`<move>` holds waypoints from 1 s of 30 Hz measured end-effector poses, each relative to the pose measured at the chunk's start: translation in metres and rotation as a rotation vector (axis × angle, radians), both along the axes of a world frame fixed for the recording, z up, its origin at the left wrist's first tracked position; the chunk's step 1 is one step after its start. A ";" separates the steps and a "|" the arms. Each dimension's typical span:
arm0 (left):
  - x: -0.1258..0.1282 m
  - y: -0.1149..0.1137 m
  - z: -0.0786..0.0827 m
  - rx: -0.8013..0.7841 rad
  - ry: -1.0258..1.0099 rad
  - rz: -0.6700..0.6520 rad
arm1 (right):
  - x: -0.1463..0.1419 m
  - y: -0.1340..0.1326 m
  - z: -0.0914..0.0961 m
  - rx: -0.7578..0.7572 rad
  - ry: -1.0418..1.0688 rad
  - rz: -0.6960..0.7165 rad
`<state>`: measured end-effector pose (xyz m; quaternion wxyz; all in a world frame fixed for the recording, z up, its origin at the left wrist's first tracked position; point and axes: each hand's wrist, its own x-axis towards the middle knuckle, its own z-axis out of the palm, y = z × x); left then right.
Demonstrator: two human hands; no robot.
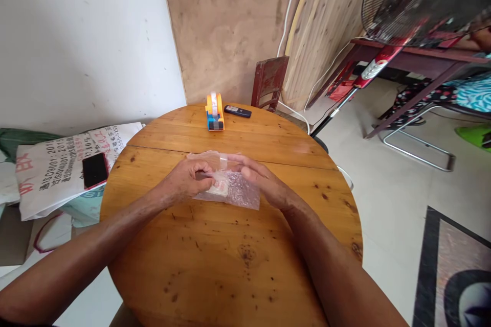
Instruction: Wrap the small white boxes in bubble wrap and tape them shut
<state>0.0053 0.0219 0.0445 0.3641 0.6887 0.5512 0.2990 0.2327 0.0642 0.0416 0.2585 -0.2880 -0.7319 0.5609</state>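
Note:
A sheet of clear bubble wrap (245,191) lies on the round wooden table, with a small whitish packet with faint red print (219,186) showing in it. A short strip of clear tape (223,162) sits at the wrap's far side. My left hand (188,178) grips the wrap's left part, its fingers curled and its thumb beside the packet. From the right, my right hand (264,179) reaches over the wrap with its fingers stretched out, touching its upper right part. The undersides of both hands are hidden.
An orange and blue tape dispenser (215,112) and a dark remote control (238,111) stand at the table's (230,255) far edge. A phone (95,170) rests on printed sacks (49,173) at left. A chair (270,82) and a fan (383,61) are beyond.

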 end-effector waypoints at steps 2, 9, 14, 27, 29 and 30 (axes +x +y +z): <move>-0.001 0.006 -0.003 -0.029 -0.022 -0.016 | 0.000 -0.001 0.001 -0.014 -0.023 -0.016; -0.004 0.024 -0.004 -0.153 -0.077 -0.118 | -0.010 0.005 -0.020 -0.101 0.021 -0.176; -0.005 0.024 -0.003 -0.169 -0.117 -0.141 | -0.009 0.005 -0.021 -0.164 0.024 -0.204; -0.008 0.016 -0.015 -0.213 -0.298 -0.150 | -0.007 0.000 -0.004 -0.546 0.116 -0.244; -0.008 0.014 -0.015 -0.221 -0.307 -0.142 | -0.005 0.003 -0.007 -0.473 0.084 -0.212; -0.008 0.013 -0.014 -0.219 -0.305 -0.135 | -0.003 0.004 -0.008 -0.426 0.061 -0.167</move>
